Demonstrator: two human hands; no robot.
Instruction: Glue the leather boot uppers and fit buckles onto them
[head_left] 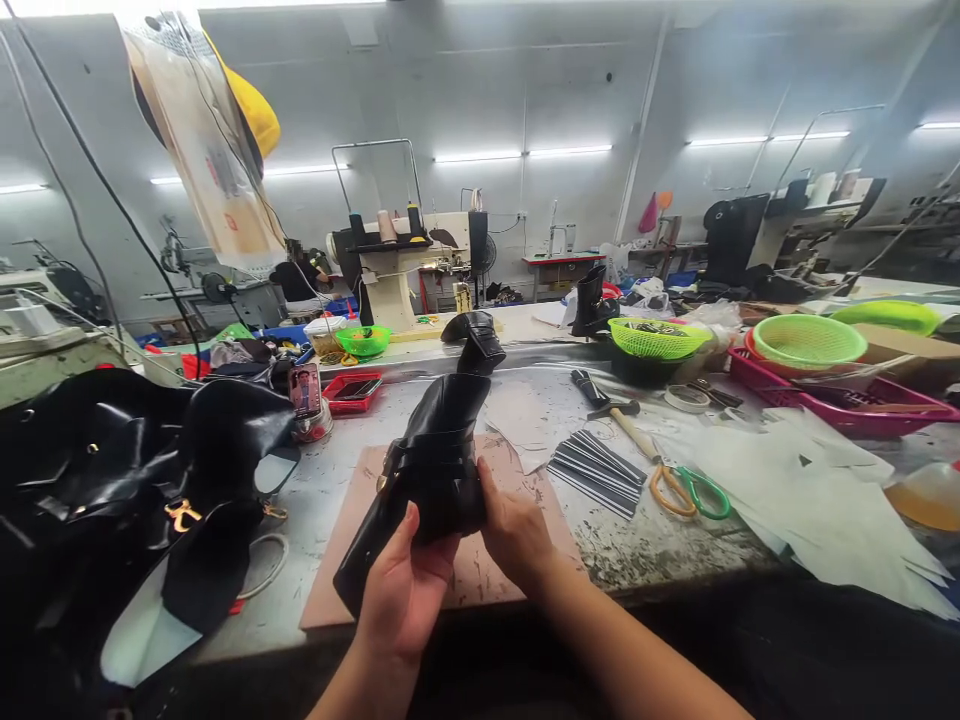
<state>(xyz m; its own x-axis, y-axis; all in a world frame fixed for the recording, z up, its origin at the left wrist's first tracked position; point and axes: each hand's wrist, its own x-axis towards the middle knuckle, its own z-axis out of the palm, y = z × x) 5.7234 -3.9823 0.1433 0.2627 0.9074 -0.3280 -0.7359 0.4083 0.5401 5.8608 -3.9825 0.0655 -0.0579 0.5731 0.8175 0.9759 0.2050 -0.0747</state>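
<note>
1. Heap of black leather (112, 480): lay at your far left on the table (637, 540), apart from both hands.
2. Your left hand (409, 585): palm up, fingers curled under the boot's lower end, closed on it.
3. Black boot (439, 450): held over the brown board (487, 570), long axis running from your left hand up and away toward the heel.
4. Your right hand (517, 535): thumb pressed on the boot's right flank, gripping, equally near.
5. Scissors (690, 490): lay farther right, untouched.

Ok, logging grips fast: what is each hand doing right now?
Left hand: closed on the black leather boot, from below.
Right hand: closed on the boot's right side.
</note>
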